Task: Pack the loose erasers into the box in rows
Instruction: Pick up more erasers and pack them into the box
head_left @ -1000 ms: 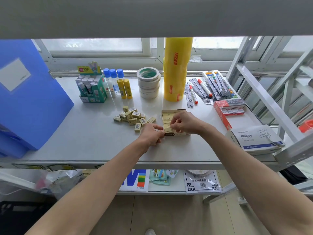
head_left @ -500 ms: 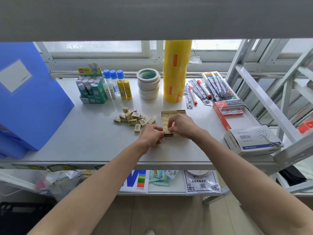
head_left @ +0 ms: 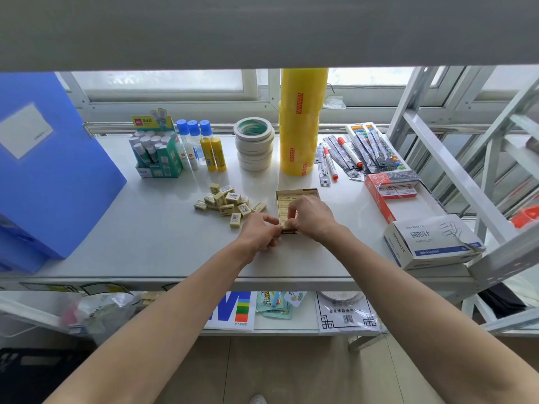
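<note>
Right hand [head_left: 310, 217] curled over the small open cardboard box [head_left: 296, 196], fingertips pinched on a pale eraser at the near rows. Left hand [head_left: 260, 232] touching the box's near left corner, fingers bent together; cannot tell whether holding anything. Rows of erasers already inside, partly hidden by the right hand. Heap of loose cream erasers [head_left: 228, 203] just left of the box on the white bench [head_left: 151, 234]. Behind: stacked masking tape rolls [head_left: 253, 144], tall yellow tape column [head_left: 300, 123], glue bottles [head_left: 201, 147]. At right, white paper-clip carton [head_left: 431, 243].
</note>
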Available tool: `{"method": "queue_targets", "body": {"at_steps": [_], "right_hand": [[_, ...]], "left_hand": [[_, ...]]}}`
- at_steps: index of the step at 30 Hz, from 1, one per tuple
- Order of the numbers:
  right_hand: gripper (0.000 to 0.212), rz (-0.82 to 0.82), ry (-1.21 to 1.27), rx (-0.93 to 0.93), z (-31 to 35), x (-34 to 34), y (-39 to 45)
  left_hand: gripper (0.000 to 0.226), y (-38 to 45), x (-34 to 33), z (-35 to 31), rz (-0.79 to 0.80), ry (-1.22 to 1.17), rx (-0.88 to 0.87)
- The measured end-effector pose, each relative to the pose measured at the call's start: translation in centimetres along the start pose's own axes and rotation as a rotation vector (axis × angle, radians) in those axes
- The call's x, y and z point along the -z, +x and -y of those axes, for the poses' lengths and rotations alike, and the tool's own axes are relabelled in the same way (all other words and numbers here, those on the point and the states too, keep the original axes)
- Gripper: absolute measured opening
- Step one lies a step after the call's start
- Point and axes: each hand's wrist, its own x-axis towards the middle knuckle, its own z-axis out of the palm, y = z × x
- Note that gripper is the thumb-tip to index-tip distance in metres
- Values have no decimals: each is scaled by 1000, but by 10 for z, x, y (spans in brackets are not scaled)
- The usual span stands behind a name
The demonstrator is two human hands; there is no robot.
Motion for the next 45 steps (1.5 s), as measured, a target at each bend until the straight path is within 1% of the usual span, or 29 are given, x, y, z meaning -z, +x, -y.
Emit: {"method": "queue_targets", "body": {"at_steps": [3,7,9,11,12,15,18,20,23,25,26,28,30,33,35,39,41,43,45], "right_hand": [[10,-7,-22,-15,3,-2,1],[15,-23,-40,-39,7,-2,1],[12,-38,-17,-48,6,-2,1],[10,-59,23,-45,3,-1,0],[12,-69,44,-44,2,0,0],[20,-79,105,-30,-3,5,-1],[19,-103,137,2,-3,7,-5],[17,-165,218,54,0,7,-10],[15,-268,365,206,9,9,-17],[18,-226,373,299,13,11,-22],[22,-184,337,335,14,12,-24],[35,-133,222,396,16,10,-26],[41,-120,169,407,15,5,-26],[34,-112,206,389,12,1,-24],[30,-121,273,374,10,2,-25],[39,-220,419,274,5,4,-25],[41,-255,399,262,1,4,-26],[35,-265,347,250,-2,5,-27],[31,-240,350,235,-7,6,-27]], "left_hand": [[20,-1,0,-1,-1,-2,-1],[14,-2,1,-1,10,-18,1],[13,-2,1,0,5,-22,0],[24,-1,3,1,7,-37,15],[31,-2,5,1,23,-76,40],[48,-3,12,0,63,-254,108],[61,-3,18,-2,10,-406,115],[66,-2,21,-6,12,-596,128],[67,-2,25,-13,74,-924,193],[69,-3,25,-17,137,-1057,214],[69,-4,25,-18,160,-1076,211],[67,-6,23,-20,195,-1059,207],[64,-8,22,-22,215,-1010,196],[60,-8,20,-23,240,-934,168],[56,-7,20,-22,241,-907,153],[38,-3,16,-17,181,-794,95],[36,-5,15,-17,242,-729,59],[38,-8,13,-17,309,-715,49],[31,-7,11,-17,297,-689,32]]}}
